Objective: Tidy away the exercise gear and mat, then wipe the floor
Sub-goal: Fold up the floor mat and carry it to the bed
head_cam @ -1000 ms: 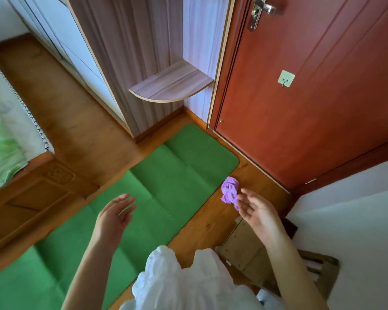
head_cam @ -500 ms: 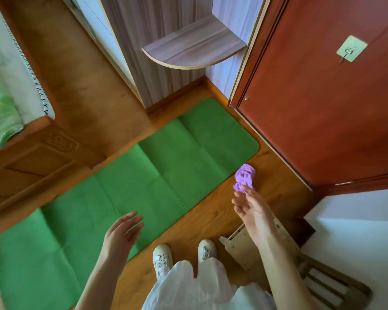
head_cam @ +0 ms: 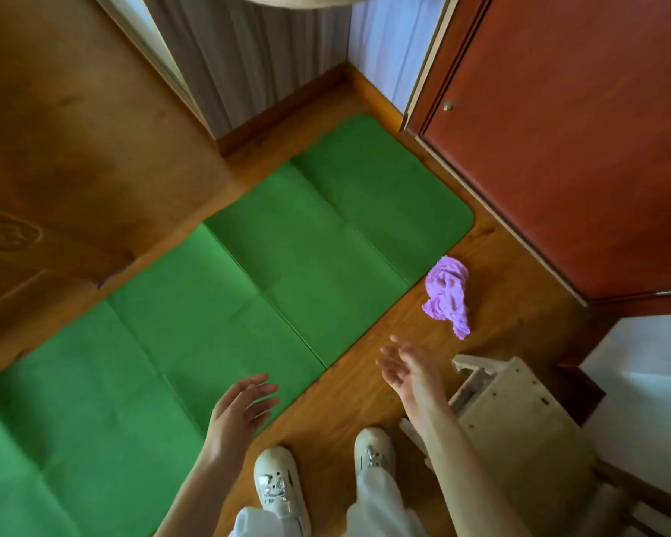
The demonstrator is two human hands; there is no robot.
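A green exercise mat (head_cam: 248, 288) lies unfolded on the wooden floor, creased into panels, running from the lower left toward the door. A crumpled purple cloth (head_cam: 447, 294) is just past the mat's right edge, apart from both hands; whether it rests on the floor or is in the air I cannot tell. My right hand (head_cam: 411, 372) is below it, fingers spread and holding nothing. My left hand (head_cam: 241, 410) hovers over the mat's near edge, fingers relaxed and empty.
A red-brown door (head_cam: 578, 149) fills the upper right. A striped wardrobe side (head_cam: 248, 63) stands at the top. A pale wooden stool (head_cam: 520, 412) is by my right foot. A carved wooden bed frame (head_cam: 35, 246) borders the left. My white shoes (head_cam: 276, 486) stand on the floor.
My right hand has let go of the purple cloth, which now sits apart from it toward the door. The view has tilted further down; my left hand stays open over the mat.
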